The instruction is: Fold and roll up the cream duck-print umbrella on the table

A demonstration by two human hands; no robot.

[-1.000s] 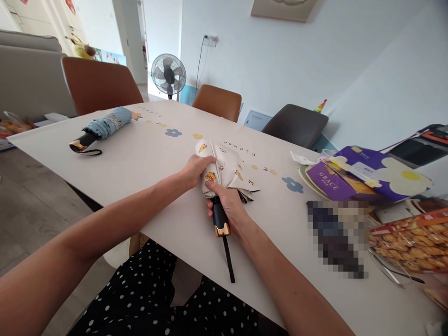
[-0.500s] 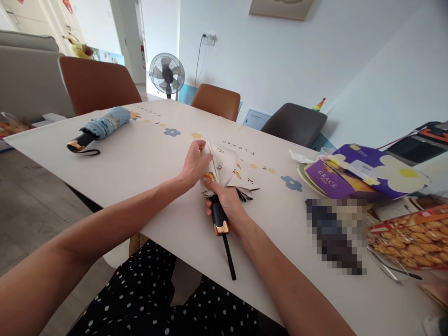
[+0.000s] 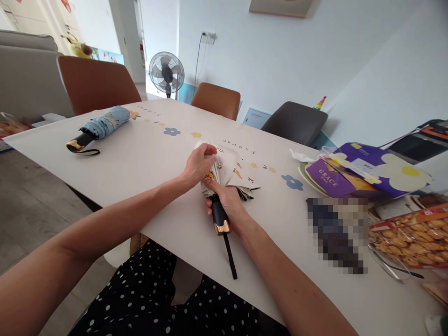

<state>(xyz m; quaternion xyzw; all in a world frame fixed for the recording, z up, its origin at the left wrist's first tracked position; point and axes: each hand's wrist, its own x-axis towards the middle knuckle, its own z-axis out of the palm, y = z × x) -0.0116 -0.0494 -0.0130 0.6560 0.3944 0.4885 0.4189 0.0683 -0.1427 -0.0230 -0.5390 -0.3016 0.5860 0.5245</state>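
Observation:
A cream folding umbrella [image 3: 227, 170] with small cartoon prints lies partly folded in front of me, its fabric loose and fanned out on the right side. Its black handle [image 3: 220, 217] has a gold end and a black wrist strap, and points toward me. My right hand [image 3: 229, 203] is closed around the lower fabric just above the handle, thumb on top. On the canopy's upper left side rests my left hand [image 3: 201, 163], its fingers curled over the cloth; the fingertips' grip is partly hidden. A blue folded umbrella [image 3: 108, 122] lies at the table's left.
The white table [image 3: 157, 163] has printed flowers. At its right stand a purple box [image 3: 336, 177] on plates, a bag of cookies [image 3: 406, 233], glasses [image 3: 395, 268] and a blurred dark patch. Chairs [image 3: 217, 100] and a fan [image 3: 167, 73] are beyond.
My left hand has shifted slightly to the right over the canopy, and its fingers are more curled. My right hand and the handle have hardly moved.

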